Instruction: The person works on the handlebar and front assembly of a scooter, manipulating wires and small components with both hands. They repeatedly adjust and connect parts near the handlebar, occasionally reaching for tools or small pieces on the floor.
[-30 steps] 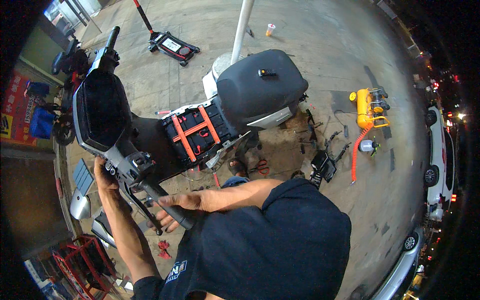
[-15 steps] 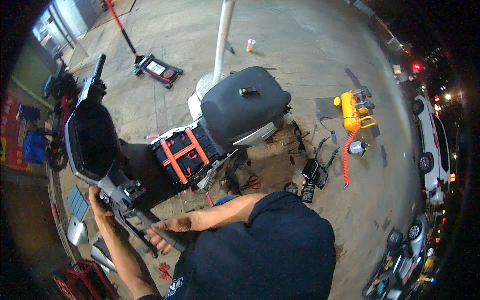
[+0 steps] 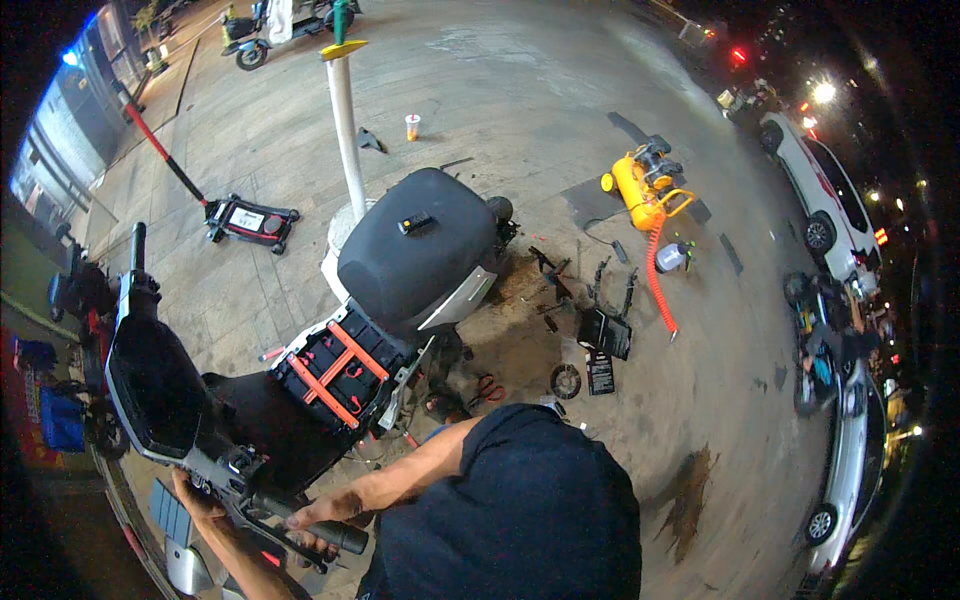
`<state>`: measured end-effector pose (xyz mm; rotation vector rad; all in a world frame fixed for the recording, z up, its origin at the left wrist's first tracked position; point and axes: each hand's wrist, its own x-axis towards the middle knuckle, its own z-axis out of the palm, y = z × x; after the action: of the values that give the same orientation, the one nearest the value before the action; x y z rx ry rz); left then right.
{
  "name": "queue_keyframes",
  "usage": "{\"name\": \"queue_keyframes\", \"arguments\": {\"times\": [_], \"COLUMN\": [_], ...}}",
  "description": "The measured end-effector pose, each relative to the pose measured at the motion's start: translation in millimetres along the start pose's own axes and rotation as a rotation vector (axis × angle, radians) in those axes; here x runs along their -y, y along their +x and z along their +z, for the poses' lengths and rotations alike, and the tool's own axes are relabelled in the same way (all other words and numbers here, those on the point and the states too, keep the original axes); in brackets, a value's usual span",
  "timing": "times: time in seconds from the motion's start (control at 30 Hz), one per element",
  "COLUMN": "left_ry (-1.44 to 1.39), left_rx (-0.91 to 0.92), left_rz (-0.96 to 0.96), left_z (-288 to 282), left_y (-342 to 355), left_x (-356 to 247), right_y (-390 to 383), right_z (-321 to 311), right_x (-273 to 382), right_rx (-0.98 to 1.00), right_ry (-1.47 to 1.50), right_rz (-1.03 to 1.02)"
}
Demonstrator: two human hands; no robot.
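Observation:
An electric scooter stands in front of me, its dark dashboard and front panel (image 3: 155, 385) at the left. My right hand (image 3: 322, 520) lies at the handlebar grip (image 3: 345, 538), thumb across it and fingers curled down round the grip and the brake lever (image 3: 270, 535). My left hand (image 3: 198, 497) reaches up against the underside of the handlebar cover, with its fingers mostly hidden. Behind the handlebar, the floorboard's open bay holds a black battery pack (image 3: 325, 385) with an orange-red frame (image 3: 335, 370). A dark seat (image 3: 420, 245) sits behind it.
A floor jack (image 3: 252, 220) with a long red handle stands far left, near a white post (image 3: 345, 135). Right of the scooter lie a yellow air compressor (image 3: 637, 190), its red coiled hose (image 3: 657, 290), loose black parts (image 3: 605, 330) and red-handled pliers (image 3: 487, 390). Cars (image 3: 850, 465) stand far right.
My view has turned, so the scooter and floor items sit further left. The fingers of my right hand, looser before, are now curled round the grip and lever. My left hand stays by the handlebar cover.

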<state>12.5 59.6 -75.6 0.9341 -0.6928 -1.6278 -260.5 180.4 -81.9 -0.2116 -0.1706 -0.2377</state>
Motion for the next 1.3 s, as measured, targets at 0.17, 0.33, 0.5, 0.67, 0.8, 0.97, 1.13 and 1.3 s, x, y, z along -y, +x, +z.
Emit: {"name": "queue_keyframes", "arguments": {"times": [0.17, 0.33, 0.5, 0.67, 0.8, 0.97, 1.13, 1.3], "left_ry": [0.023, -0.001, -0.001, 0.005, 0.011, 0.018, 0.024, -0.051], "left_rx": [-0.014, 0.061, -0.001, -0.017, -0.034, -0.079, -0.047, -0.04], "left_rz": [-0.042, -0.104, -0.061, -0.075, -0.073, -0.054, -0.062, -0.056], "left_z": [-2.1, -15.2, -24.0, -24.0, -24.9, -37.7, -41.5, -29.0], "left_y": [1.2, 7.6, 13.0, 17.3, 17.1, 11.2, 8.9, 2.7], "left_x": [-3.0, -6.9, -4.8, -4.1, -4.7, -5.8, -4.9, -5.2], "right_y": [3.8, -2.6, -4.9, -2.4, 6.2, 10.4, -0.4, 1.8], "right_z": [9.8, 21.1, 13.1, 11.5, 14.7, 12.8, 10.5, 13.5], "right_x": [1.2, 0.1, 6.8, 7.2, -0.4, -6.9, 0.5, 0.5], "right_rx": [-0.083, -0.436, -0.361, -0.246, -0.196, -0.267, -0.323, -0.235], "right_ry": [-0.159, -0.53, -0.468, -0.028, -0.277, -0.287, -0.144, -0.229], "right_rz": [-0.04, -0.209, -0.03, 0.082, -0.215, -0.167, -0.025, -0.067]}}
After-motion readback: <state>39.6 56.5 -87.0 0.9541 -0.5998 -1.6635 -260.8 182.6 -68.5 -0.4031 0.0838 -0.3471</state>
